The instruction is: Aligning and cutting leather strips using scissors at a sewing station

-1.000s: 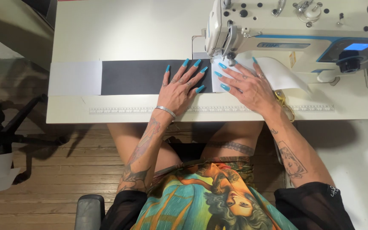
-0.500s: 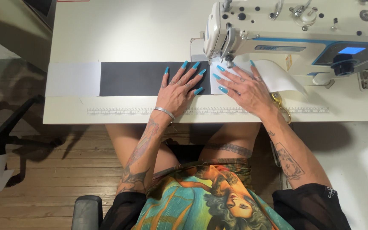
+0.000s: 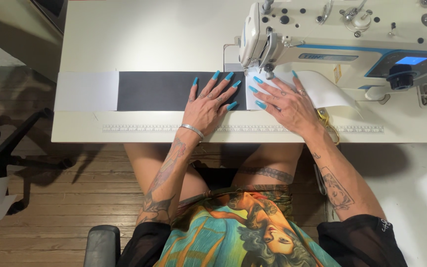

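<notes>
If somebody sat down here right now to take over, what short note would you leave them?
Left hand: flat, fingers spread, on the dark grey fabric strip.
Right hand: flat on the white fabric beside the sewing machine head.
The strip lies lengthwise on the white table, with a white section at its far left end.
Done: fabric reaches the needle area.
Left: the grey length and white end lie before the needle.

Bright and even over the white table (image 3: pixel 149 29), washed almost to glare at the lower right. Dim along the left edge, with dark chair shadows across the wooden floor (image 3: pixel 75 198). Sharp focus throughout, no motion blur. Glowing blue on the sewing machine (image 3: pixel 352 44) screen.
</notes>
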